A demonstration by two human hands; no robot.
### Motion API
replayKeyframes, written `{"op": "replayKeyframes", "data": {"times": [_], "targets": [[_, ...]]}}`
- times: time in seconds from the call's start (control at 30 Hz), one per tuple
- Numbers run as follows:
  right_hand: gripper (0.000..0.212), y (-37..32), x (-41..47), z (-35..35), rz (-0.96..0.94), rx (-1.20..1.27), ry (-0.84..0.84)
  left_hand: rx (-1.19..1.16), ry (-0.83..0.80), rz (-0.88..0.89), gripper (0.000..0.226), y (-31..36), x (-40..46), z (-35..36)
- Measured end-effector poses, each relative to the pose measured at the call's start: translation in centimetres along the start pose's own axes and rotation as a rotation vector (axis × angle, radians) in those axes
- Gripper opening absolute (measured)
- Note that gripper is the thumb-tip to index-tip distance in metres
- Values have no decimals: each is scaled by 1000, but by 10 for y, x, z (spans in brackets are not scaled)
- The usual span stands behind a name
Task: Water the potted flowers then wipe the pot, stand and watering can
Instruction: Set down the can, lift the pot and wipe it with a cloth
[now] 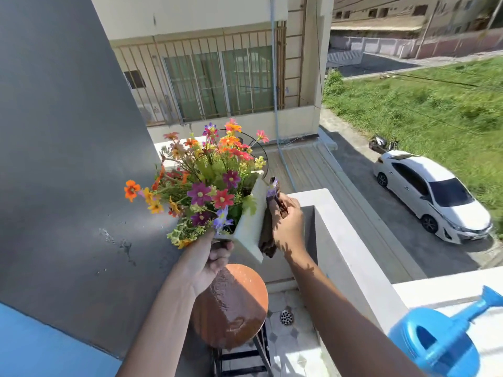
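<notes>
Standing on a sunlit balcony, a person holds a white pot (pixel 251 227) of mixed flowers (pixel 206 180) lifted and tilted above a round wooden stand (pixel 234 306), whose top looks wet and which sits on black legs at about 6 o'clock from the pot. A grey wall (pixel 68 159) fills the 9 o'clock side, and a pale balcony ledge (pixel 353 240) runs along the 3 o'clock side. On that ledge, at roughly 4 o'clock from the pot and well apart from it, rests a blue watering can (pixel 441 338) with its spout pointing away. The left hand (pixel 209 262) is closed around the pot's lower corner from beneath. The right hand (pixel 288 227) grips a dark brown cloth (pixel 268 235) and presses it flat against the pot's outer side. Down below, at 3 o'clock, a white car (pixel 432 194) is parked beside grass.
</notes>
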State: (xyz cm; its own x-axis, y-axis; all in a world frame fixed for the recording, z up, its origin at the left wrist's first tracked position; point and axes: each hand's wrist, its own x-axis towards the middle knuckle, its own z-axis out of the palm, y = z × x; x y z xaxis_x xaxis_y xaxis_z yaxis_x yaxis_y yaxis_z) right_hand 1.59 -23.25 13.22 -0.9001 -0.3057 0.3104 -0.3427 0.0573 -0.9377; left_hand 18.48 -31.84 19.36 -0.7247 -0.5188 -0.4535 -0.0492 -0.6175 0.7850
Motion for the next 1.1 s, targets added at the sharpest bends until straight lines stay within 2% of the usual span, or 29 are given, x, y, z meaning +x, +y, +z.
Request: {"op": "replayKeyframes", "data": {"times": [0.17,0.33,0.5,0.57,0.67,0.77,0.9,1.0,1.1], "targets": [[32,-6,-46,2,106,81,-72,-29,35,30,36,7,1,5],[7,-38,-64,7,83,114,-31,4,77,56,32,10,3,9],[10,-75,-40,6,-11,248,-48,-3,16,57,32,3,1,18],[12,-73,-14,7,32,348,-45,0,-4,44,35,1,-2,19],[24,-55,26,6,95,199,81,43,-33,41,37,0,-7,21],[18,-43,41,6,84,77,61,29,-32,32,43,1,-5,21],[15,-52,-2,7,-54,84,-33,-17,-11,-4,43,6,6,20],[7,-45,-45,7,-155,75,-19,-41,2,-14,49,14,11,13],[6,-20,-64,0,-77,72,-25,-32,-4,-11,45,19,10,7]]}}
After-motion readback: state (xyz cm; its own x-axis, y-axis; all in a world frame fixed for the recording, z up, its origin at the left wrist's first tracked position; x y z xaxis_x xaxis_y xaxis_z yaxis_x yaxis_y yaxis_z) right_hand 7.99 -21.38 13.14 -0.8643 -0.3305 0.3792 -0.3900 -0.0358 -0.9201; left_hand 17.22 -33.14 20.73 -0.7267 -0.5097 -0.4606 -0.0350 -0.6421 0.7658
